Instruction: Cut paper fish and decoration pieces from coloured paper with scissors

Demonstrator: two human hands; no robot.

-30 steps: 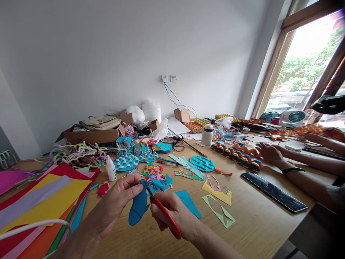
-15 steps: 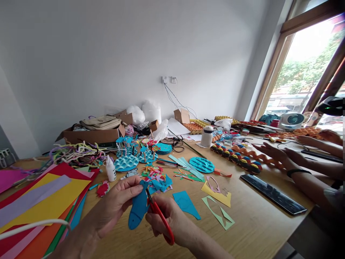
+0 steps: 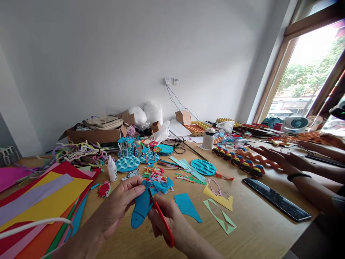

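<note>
A: Which step is in hand?

B: Cutting, it appears. Above the worktop (image 3: 210, 241), a left hand (image 3: 124, 201) pinches a blue paper fish (image 3: 141, 211) by its narrow end, head hanging down; the right hand (image 3: 165, 214) grips red-handled scissors (image 3: 163, 220), the blades at the fish's near edge.

A: And the next move?

B: Any further snip would seem to call for a steady pinch and small, close cuts along the outline. Paper scraps (image 3: 162, 185) lie just beyond.
</note>
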